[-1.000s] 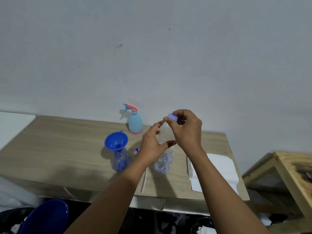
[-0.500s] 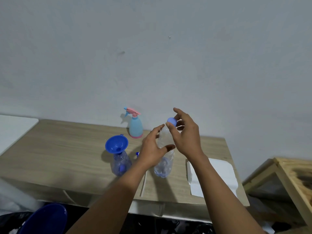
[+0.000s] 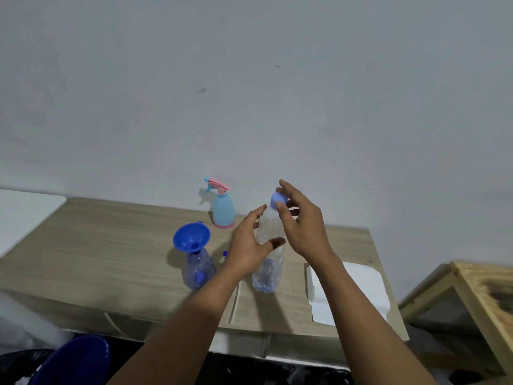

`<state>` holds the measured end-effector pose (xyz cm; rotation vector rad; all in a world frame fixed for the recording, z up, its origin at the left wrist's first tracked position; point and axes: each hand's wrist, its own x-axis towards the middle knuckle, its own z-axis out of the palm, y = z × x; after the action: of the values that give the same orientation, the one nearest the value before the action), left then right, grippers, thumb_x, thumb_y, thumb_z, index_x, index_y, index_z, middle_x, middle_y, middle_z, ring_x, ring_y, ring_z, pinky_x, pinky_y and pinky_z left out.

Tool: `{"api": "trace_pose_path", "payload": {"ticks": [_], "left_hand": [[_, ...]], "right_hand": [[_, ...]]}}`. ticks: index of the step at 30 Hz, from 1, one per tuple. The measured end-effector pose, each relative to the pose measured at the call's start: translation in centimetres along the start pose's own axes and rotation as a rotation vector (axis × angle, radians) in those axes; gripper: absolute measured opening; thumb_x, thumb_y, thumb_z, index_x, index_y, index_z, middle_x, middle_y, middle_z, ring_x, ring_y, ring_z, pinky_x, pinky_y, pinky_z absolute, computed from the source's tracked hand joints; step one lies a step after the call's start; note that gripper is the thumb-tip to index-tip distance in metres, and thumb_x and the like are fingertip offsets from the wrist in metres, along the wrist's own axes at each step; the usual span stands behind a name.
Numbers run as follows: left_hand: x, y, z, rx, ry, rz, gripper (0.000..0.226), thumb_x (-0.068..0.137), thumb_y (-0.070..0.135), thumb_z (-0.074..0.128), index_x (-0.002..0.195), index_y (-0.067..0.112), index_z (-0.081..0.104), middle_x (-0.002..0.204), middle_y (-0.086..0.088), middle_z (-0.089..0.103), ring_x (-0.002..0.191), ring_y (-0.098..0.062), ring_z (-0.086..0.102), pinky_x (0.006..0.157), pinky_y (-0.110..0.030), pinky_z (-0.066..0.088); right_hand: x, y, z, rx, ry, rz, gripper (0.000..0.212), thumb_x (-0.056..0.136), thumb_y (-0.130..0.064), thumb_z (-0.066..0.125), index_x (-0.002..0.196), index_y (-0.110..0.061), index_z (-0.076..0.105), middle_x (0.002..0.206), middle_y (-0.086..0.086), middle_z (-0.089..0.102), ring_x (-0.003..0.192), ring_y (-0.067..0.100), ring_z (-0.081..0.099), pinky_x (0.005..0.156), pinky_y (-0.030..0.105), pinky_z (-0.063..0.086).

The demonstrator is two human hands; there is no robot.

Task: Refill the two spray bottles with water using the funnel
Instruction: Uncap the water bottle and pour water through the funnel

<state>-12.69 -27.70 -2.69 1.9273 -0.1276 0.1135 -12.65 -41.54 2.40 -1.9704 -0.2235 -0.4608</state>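
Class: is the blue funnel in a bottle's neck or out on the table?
In: the blue plastic funnel stands, tilted, with its spout in the neck of the clear plastic bottle.

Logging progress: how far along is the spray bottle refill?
Done: blue funnel seated in the neck of the clear spray bottle, its head off. In hand: left hand grips the water bottle, right hand pinches its blue cap, still on. Left: pour into both; the pink-and-blue spray bottle by the wall has its sprayer on. Fill levels unreadable.
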Motion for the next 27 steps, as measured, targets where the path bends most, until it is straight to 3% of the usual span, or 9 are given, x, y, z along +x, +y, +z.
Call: {"api": "trace_pose_path", "payload": {"ticks": [3,6,9,11,14,16,18,22,27], "left_hand": [[0.0,0.1,0.3,0.006,-0.003,0.004,0.081,0.070,0.035,0.088,0.138,0.038,0.044,0.125,0.026,0.052,0.118,-0.006,0.053,0.099,-0.036,0.053],[0.0,0.2,0.3,0.002,-0.001,0.000,0.085,0.070,0.036,0.087,0.141,0.036,0.042,0.126,0.026,0.050,0.120,-0.006,0.052,0.100,-0.037,0.052],[0.1,0.2,0.3,-0.004,0.004,0.002,0.085,0.070,0.031,0.088,0.142,0.034,0.043,0.127,0.023,0.051,0.121,-0.008,0.053,0.098,-0.032,0.052],[0.0,0.2,0.3,-0.010,0.013,0.007,0.085,0.070,0.027,0.088,0.142,0.032,0.043,0.126,0.024,0.052,0.117,-0.004,0.054,0.096,-0.024,0.051],[0.0,0.0,0.4,-0.013,0.012,0.003,0.086,0.069,0.026,0.089,0.142,0.034,0.044,0.121,0.036,0.049,0.111,0.006,0.052,0.096,-0.033,0.054],[0.0,-0.2,0.4,-0.017,0.007,-0.003,0.087,0.068,0.028,0.089,0.142,0.036,0.044,0.121,0.041,0.046,0.113,0.004,0.052,0.095,-0.042,0.055],[0.0,-0.1,0.3,-0.009,0.006,0.000,0.087,0.068,0.029,0.089,0.142,0.036,0.043,0.120,0.042,0.045,0.115,0.001,0.053,0.095,-0.044,0.055],[0.0,-0.2,0.3,0.012,0.006,-0.007,0.088,0.069,0.032,0.089,0.143,0.036,0.041,0.121,0.039,0.046,0.119,0.000,0.051,0.095,-0.043,0.055],[0.0,-0.2,0.2,0.005,-0.001,-0.019,0.088,0.069,0.034,0.088,0.144,0.038,0.040,0.129,0.031,0.048,0.122,0.000,0.050,0.095,-0.041,0.056]], "right_hand": [[0.3,-0.1,-0.1,0.002,0.062,0.012,0.051,0.086,-0.031,0.076,0.133,-0.027,0.057,0.116,-0.011,0.059,0.092,0.006,0.063,0.078,0.022,0.054],[0.6,-0.2,-0.2,-0.018,0.064,-0.001,0.036,0.090,-0.027,0.071,0.124,-0.023,0.061,0.111,-0.010,0.063,0.089,0.006,0.064,0.079,0.033,0.057],[0.6,-0.4,-0.8,-0.012,0.059,-0.056,0.030,0.098,-0.027,0.059,0.129,-0.024,0.059,0.120,-0.011,0.061,0.095,0.003,0.063,0.078,0.024,0.055],[0.3,0.1,-1.3,0.053,0.181,-0.052,0.027,0.101,-0.023,0.054,0.127,-0.023,0.060,0.118,-0.007,0.057,0.100,0.002,0.060,0.078,0.014,0.050],[-2.0,3.4,-0.9,0.068,0.335,0.150,0.023,0.101,-0.018,0.053,0.121,-0.018,0.064,0.110,-0.001,0.053,0.096,-0.001,0.058,0.075,0.004,0.042],[-5.4,7.6,0.4,-0.050,0.248,0.327,0.019,0.098,-0.014,0.055,0.111,-0.009,0.068,0.101,0.009,0.057,0.093,0.014,0.061,0.071,0.007,0.040],[-9.4,11.4,2.1,-0.166,0.043,0.455,0.018,0.096,-0.012,0.056,0.106,-0.005,0.069,0.098,0.012,0.063,0.094,0.026,0.064,0.075,0.020,0.041],[-14.3,14.7,4.2,-0.196,-0.221,0.569,0.013,0.093,-0.015,0.060,0.098,-0.013,0.072,0.090,-0.002,0.069,0.084,0.014,0.064,0.069,0.019,0.044],[-15.9,17.4,5.8,-0.294,-0.222,0.573,0.013,0.079,-0.014,0.064,0.078,-0.023,0.074,0.076,-0.008,0.071,0.071,0.004,0.066,0.067,0.025,0.054]]}}
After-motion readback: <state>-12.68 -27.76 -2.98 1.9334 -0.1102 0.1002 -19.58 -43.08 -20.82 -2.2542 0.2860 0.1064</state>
